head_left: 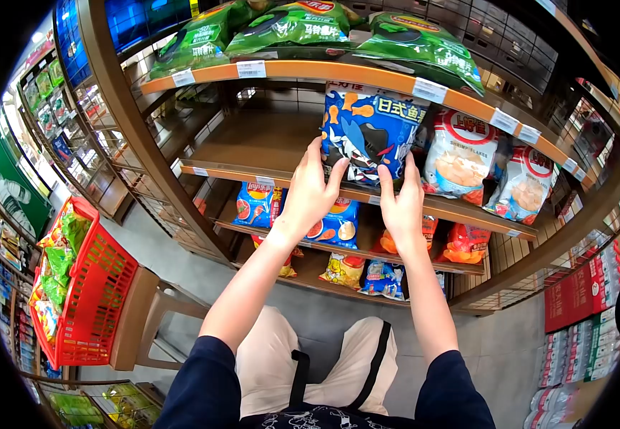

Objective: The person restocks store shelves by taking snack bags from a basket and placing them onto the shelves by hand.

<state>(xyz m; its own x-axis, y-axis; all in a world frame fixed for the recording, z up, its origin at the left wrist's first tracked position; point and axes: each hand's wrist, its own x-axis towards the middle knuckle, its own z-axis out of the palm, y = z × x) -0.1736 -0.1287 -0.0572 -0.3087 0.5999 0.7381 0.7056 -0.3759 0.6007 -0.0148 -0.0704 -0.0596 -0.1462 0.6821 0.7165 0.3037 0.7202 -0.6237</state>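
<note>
A blue snack bag (369, 136) with orange fish shapes and a cartoon fish stands upright at the front of the middle shelf. My left hand (314, 187) presses its left side, thumb toward the front. On the right side, my right hand (402, 204) grips the same bag, so it is held between both hands. Just right of it are a white shrimp flakes bag (461, 157) and a second white bag (524, 186). Left of the blue bag, bare brown shelf board (253, 139) shows. What lies behind the blue bag is hidden.
Green chip bags (292, 32) lie on the shelf above, over an orange price-tag edge (367, 74). Lower shelves hold blue bags (338, 225) and red bags (467, 243). A red basket (99, 293) of snack bags sits on a brown stool (135, 322) at left. Bottle packs (574, 350) stand at right.
</note>
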